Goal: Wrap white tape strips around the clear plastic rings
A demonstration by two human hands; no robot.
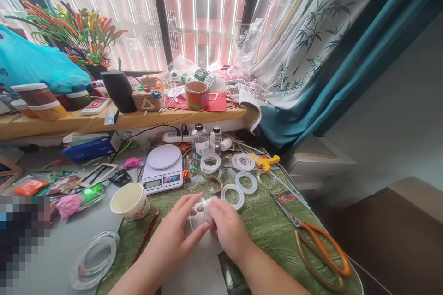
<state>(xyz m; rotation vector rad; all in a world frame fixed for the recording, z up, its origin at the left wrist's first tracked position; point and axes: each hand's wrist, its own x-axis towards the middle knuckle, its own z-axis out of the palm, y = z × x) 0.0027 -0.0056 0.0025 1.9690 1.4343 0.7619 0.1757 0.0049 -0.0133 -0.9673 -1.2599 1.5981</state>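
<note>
Over the front of the green mat, my left hand [180,226] and my right hand [228,228] meet around a clear, bangle-like ring [198,220]. The left thumb and fingers grip its left side, while the right fingers close on its right side. Part of the ring is hidden behind the fingers. A white sheet [195,269] lies below the hands. Just beyond them are a whitish ring mold [232,197] and another ring mold [246,182]. A red pencil [147,236] lies left of my left forearm.
Orange-handled scissors [299,225] lie at right, near the table edge. A digital scale [162,173], paper cups [130,200], capped bottles [200,140] and a yellow glue gun [266,161] stand or lie farther back. Large clear rings [111,254] rest at front left.
</note>
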